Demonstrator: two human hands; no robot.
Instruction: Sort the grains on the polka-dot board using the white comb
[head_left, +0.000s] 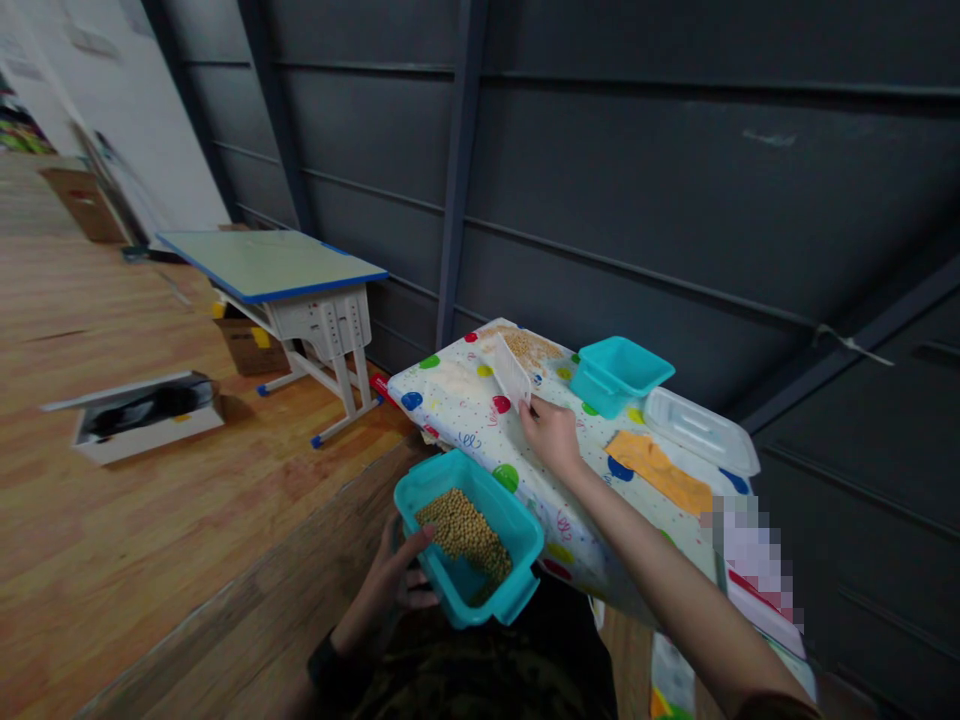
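My left hand (399,578) grips the near end of a teal plastic tub (510,525) partly filled with yellow beans (463,529), held just off the table's near-left edge. My right hand (551,432) reaches over the polka-dot tablecloth (457,400) and pinches a white flat scraper card (511,371), which stands on edge on the cloth. Behind the card lies a pile of loose beans (529,346) on the cloth.
An empty teal tub (619,374) stands at the far side, a white lid (701,430) to its right and an orange cloth (660,470) nearer. A blue-edged desk (270,263), a cardboard box (253,345) and an open white box (142,415) are on the wooden floor at left.
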